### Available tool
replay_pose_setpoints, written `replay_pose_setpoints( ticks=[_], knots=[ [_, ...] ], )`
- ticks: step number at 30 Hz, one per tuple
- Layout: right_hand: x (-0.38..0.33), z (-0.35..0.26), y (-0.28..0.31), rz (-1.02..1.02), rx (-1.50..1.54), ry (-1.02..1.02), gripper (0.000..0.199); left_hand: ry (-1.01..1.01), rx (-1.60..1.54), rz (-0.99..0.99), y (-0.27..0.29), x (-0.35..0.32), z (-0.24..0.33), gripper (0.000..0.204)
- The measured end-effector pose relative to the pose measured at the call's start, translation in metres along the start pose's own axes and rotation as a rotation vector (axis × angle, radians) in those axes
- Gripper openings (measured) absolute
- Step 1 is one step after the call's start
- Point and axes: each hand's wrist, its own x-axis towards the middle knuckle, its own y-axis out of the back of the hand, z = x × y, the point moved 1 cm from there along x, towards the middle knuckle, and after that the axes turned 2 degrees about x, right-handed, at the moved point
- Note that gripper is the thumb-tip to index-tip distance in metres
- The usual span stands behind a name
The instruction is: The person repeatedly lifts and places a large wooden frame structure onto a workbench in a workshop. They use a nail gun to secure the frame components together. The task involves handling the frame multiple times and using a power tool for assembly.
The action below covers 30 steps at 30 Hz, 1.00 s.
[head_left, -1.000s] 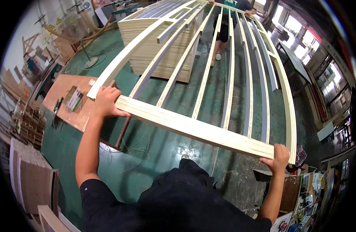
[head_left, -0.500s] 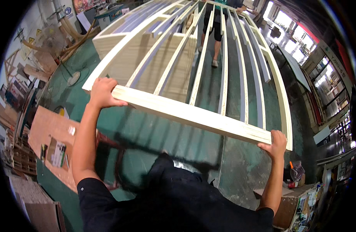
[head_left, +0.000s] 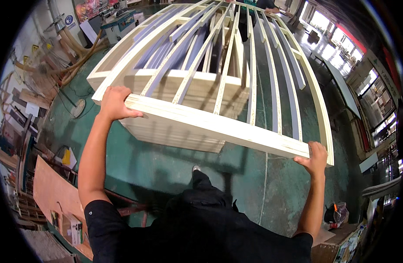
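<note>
I hold a large pale wooden slatted frame [head_left: 219, 125] by its near end rail, level in front of me. My left hand [head_left: 116, 104] is closed round the rail near its left corner, thumb along the inner face. My right hand [head_left: 315, 158] grips the same rail close to its right corner. Long grey-sided slats run from the rail to the far end. Below and to the left stands a stack of similar frames [head_left: 179, 138], partly hidden by the one I carry. At the far end another person's arm [head_left: 271, 9] shows by the frame; the hold there is unclear.
A plywood-topped table [head_left: 57, 193] with small boxes stands at my left. A fan's round base [head_left: 78, 108] sits on the green floor [head_left: 245, 188] beyond. On the right are a long bench [head_left: 339, 87] and a box [head_left: 337, 245] near my elbow.
I have stepped forward, and the carried frame now overlaps more of the stack, which appears nearer. The plywood table has shifted down and back in view. Both hands keep their grip.
</note>
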Motion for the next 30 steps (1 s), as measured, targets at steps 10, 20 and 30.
replay_pose_setpoints(
  ticks=[10,20,30],
  knots=[
    [0.099,0.018,-0.078,-0.019,0.027,0.017,0.097,-0.014,-0.044,0.028,-0.057,0.096,-0.051,0.083],
    [0.162,-0.014,-0.12,-0.073,0.073,0.04,0.093,0.006,-0.02,0.011,-0.071,0.11,-0.125,0.08],
    [0.212,-0.055,-0.16,-0.1,0.118,0.082,0.091,0.084,0.021,-0.027,-0.07,0.091,-0.175,0.078]
  ],
)
